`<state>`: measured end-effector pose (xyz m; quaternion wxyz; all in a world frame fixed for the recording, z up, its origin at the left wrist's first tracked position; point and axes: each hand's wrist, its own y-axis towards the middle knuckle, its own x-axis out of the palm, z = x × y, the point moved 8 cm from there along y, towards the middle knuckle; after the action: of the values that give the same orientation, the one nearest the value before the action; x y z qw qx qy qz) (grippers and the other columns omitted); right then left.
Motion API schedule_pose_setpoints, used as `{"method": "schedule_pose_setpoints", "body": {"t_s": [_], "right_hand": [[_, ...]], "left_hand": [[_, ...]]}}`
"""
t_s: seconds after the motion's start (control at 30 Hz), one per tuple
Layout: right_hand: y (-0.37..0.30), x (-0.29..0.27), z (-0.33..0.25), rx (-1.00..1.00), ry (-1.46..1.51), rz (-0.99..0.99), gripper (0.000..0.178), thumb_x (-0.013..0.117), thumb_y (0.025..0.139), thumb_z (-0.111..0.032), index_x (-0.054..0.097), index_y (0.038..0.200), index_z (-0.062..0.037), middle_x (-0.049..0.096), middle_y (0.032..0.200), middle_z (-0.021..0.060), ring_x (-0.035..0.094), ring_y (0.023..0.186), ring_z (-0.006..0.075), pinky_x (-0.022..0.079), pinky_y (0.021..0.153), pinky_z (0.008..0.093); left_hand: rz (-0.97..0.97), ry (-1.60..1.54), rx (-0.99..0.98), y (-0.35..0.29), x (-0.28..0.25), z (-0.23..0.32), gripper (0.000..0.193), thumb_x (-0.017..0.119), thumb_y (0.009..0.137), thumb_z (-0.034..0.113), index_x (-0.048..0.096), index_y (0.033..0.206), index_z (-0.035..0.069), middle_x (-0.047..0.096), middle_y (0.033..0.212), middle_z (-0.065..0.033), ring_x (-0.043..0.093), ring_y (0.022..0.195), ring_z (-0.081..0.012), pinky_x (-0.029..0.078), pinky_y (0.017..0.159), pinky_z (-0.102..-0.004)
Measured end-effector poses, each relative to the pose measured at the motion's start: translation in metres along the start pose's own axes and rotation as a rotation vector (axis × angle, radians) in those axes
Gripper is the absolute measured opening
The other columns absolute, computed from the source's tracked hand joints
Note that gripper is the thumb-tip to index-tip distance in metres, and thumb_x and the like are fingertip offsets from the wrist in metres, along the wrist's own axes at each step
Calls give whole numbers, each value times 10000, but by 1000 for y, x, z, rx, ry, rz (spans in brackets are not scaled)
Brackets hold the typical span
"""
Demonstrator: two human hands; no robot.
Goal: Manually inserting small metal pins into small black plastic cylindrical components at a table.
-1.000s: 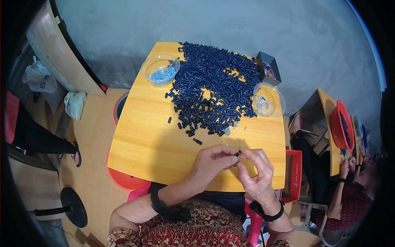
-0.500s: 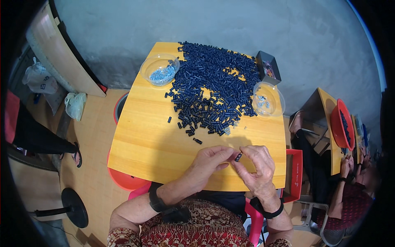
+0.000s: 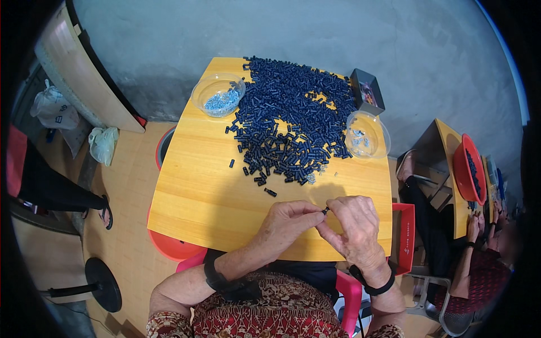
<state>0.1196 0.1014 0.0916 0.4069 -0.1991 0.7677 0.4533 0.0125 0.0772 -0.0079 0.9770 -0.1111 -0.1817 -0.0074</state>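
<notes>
Above the near part of the yellow table (image 3: 191, 186) my two hands meet at the fingertips. My right hand (image 3: 355, 228) pinches a small black plastic piece (image 3: 326, 210), mostly hidden by the fingers. Thumb and forefinger of my left hand (image 3: 287, 225) press together against its near end; whatever lies between them is too small to make out. Beyond my hands spreads a large heap of short black cylindrical pieces (image 3: 293, 112), with one stray piece (image 3: 270, 192) closest to me. A few tiny silvery parts (image 3: 311, 178) lie at the heap's front edge.
Left of the heap stands a clear bowl (image 3: 197, 104) of small silvery parts; a second clear bowl (image 3: 386, 143) with a few sits right. A dark box (image 3: 356, 90) is behind it. Red tubs (image 3: 169, 245) flank the table below. Another person (image 3: 473, 270) works at the right.
My left fingertips have come in against the black piece, and my right hand has turned slightly, so less of the piece shows. The heap and bowls stay as they were.
</notes>
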Motion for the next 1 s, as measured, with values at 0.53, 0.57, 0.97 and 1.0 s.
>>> {"method": "schedule_pose_setpoints", "body": {"t_s": [0.53,0.57,0.97,1.0], "right_hand": [[-3,18,-2,-172,-85,-217,250,750,674,-183,518,662,-91,471,633,51,517,604,219,426,560,344],[-3,19,-2,-174,-82,-219,245,748,668,-178,519,654,-91,469,629,50,515,600,220,425,558,345],[-9,21,1,-132,20,-154,224,758,650,-160,545,637,-91,494,603,59,524,562,236,422,531,356],[-9,21,2,-135,20,-155,224,758,650,-160,545,637,-91,494,603,59,524,562,236,422,531,356]], "left_hand": [[-29,43,-65,-2,0,-11,183,653,886,138,696,973,-17,678,883,-33,585,827,-67,465,752,-224],[-30,37,-63,-2,0,-12,177,657,882,133,697,968,-17,679,877,-34,586,819,-67,466,745,-223],[-57,60,-105,0,-4,-25,214,656,900,173,695,995,-15,688,907,-51,614,846,-83,478,781,-220],[-56,59,-103,0,-3,-22,214,656,900,173,695,995,-15,688,907,-51,614,846,-83,478,781,-220]]}}
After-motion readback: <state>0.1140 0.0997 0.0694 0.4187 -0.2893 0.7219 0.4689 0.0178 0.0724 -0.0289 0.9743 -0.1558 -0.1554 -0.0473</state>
